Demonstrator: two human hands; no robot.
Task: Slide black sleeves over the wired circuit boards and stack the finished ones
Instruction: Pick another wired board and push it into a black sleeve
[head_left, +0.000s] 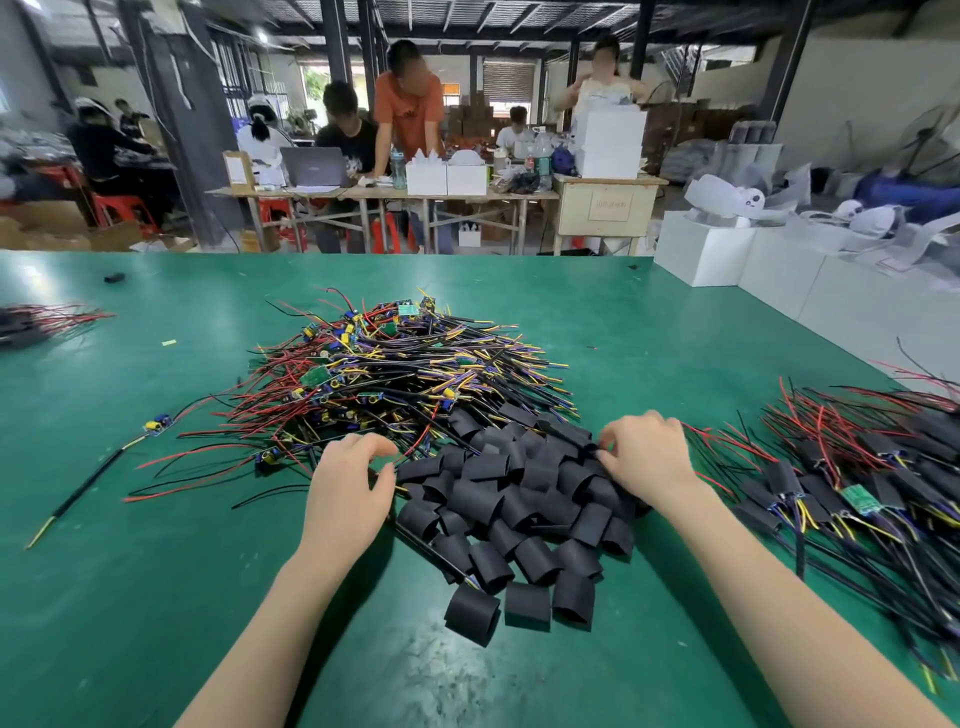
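A heap of wired circuit boards (395, 364) with red, black and yellow leads lies mid-table. In front of it sits a pile of short black sleeves (519, 509). My left hand (348, 488) hovers at the pile's left edge, fingers arched and thumb apart from them, with nothing plainly held. My right hand (647, 460) is at the pile's upper right, its fingertips pinching a black sleeve (582, 441). The stack of sleeved boards (852, 467) spreads at the right, wires fanned outward.
The green table mat (156, 571) carries a lone wired board (156, 425) at the left and another wire bundle (36, 319) at the far left edge. White boxes (727, 254) stand at the right rear. Several people work at tables beyond.
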